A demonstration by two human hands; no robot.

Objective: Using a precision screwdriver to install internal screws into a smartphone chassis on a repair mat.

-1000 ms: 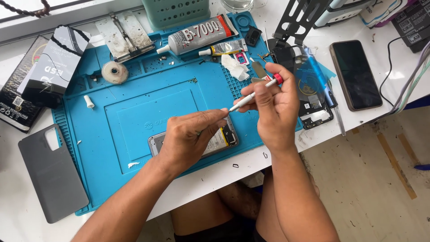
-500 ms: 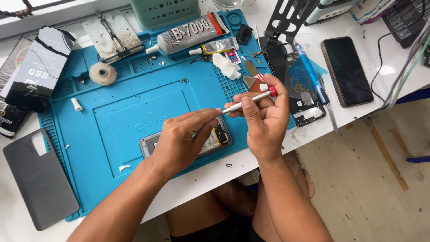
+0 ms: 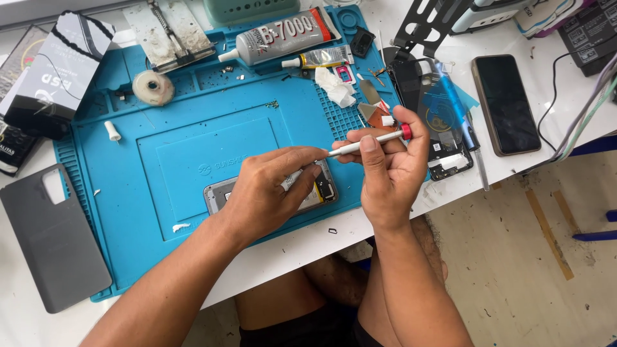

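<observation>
On a blue mat (image 3: 160, 160), the left hand (image 3: 267, 193) presses an opened phone (image 3: 222, 193); the right hand (image 3: 385, 173) grips a screwdriver (image 3: 366, 142).

The left hand (image 3: 267, 193) lies over an opened phone (image 3: 273, 191) near the blue mat's (image 3: 160, 160) front edge. The right hand (image 3: 389, 170) pinches a white screwdriver (image 3: 366, 142) (red at its end), its tip meeting the left fingertips. A glue tube (image 3: 283, 36) lies by the mat's back edge; a grey cover (image 3: 54, 244) sits off its left corner.
</observation>
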